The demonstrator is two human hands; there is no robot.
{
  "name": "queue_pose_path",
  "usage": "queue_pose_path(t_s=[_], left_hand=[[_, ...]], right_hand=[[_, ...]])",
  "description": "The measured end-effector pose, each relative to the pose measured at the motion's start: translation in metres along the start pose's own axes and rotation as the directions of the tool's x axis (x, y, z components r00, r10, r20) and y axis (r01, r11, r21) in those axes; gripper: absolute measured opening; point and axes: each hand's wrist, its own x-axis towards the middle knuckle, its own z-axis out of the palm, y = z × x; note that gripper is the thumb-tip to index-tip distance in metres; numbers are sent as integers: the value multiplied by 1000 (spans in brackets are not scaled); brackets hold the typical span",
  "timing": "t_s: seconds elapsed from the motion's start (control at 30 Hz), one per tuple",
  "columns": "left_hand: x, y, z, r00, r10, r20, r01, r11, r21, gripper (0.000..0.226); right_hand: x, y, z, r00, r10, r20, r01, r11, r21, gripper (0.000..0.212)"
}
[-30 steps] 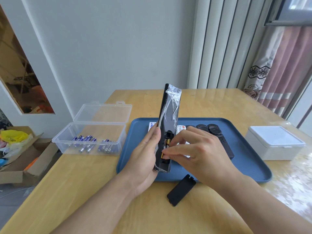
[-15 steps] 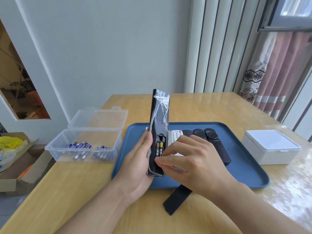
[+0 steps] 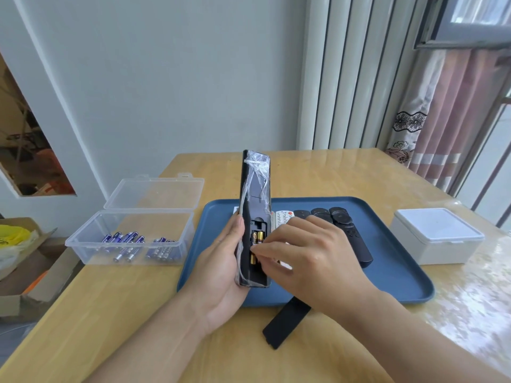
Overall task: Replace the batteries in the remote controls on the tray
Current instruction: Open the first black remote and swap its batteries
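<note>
Black remote control (image 3: 254,194), gold-and-black batteries (image 3: 257,238), blue tray (image 3: 398,261), purple-blue batteries in clear box (image 3: 83,241), yellow-wood desk (image 3: 116,313).

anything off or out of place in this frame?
Only small things. The held remote is wrapped in crinkled, torn plastic film. Its black battery cover lies on the table, partly under the right wrist, near the front edge. Nothing looks spilled.

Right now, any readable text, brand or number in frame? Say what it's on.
None readable.
Gold and black batteries in the held remote: markings blurred.
Blue batteries in the clear box: print too small.
White remote on the tray: button legends too small.
Yellow bag: dark print cropped, unreadable.
</note>
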Motion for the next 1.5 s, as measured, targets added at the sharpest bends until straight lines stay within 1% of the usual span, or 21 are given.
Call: queue_pose_path(t_s=[0.07, 0.13, 0.27, 0.43, 0.57, 0.73, 0.83, 0.93, 1.1, 1.2, 1.3, 1.37, 1.5], left_hand=[[0, 1, 0, 1000, 7, -2, -7, 1000, -9, 46], [-1, 2, 1, 1000, 12, -15, -12, 1000, -12, 45], [-1, 1, 4, 1000, 5, -25, -6, 1000, -23, 44], [-3, 2, 6, 999, -1, -40, 1, 1000, -2, 42], [-4, 2, 7, 997, 3, -72, -2, 1000, 11, 41], [-4, 4, 8, 997, 19, -73, -20, 1000, -12, 45], [-4, 6, 5, 997, 29, -65, -31, 999, -31, 46], [-1, 6, 2, 997, 16, -70, -21, 998, -67, 48], [3, 4, -1, 996, -6, -84, -3, 994, -106, 49], [4, 4, -3, 996, -14, -87, 2, 992, -127, 49], [3, 4, -2, 996, -27, -83, 17, 992, -122, 48], [2, 3, -1, 996, -47, -74, 39, 993, -109, 49], [2, 2, -1, 995, -72, -73, 64, 992, -106, 49]], right_hand=[[-2, 2, -2, 999, 21, 25, -22, 997, 69, 10], [-4, 4, -4, 998, 36, 52, -41, 994, 100, 11], [-5, 7, -3, 993, 70, 95, -81, 989, 124, 9], [-5, 4, -4, 989, 98, 109, -113, 983, 146, 8], [-4, 3, -4, 991, 71, 116, -84, 991, 107, 8], [-1, -5, -1, 1000, -5, 15, 5, 1000, 12, 10], [-1, -10, 0, 999, -45, -21, 44, 998, -36, 10], [-1, -13, 5, 998, -52, -43, 49, 997, -63, 13], [0, -15, 9, 998, -55, -41, 51, 995, -91, 22], [-2, -15, 9, 997, -68, -46, 63, 993, -104, 22], [-1, -15, 10, 997, -50, -52, 42, 990, -133, 20], [0, -12, 9, 998, -34, -59, 28, 994, -108, 17], [-2, -2, 3, 999, -21, -27, 23, 999, 42, 11]])
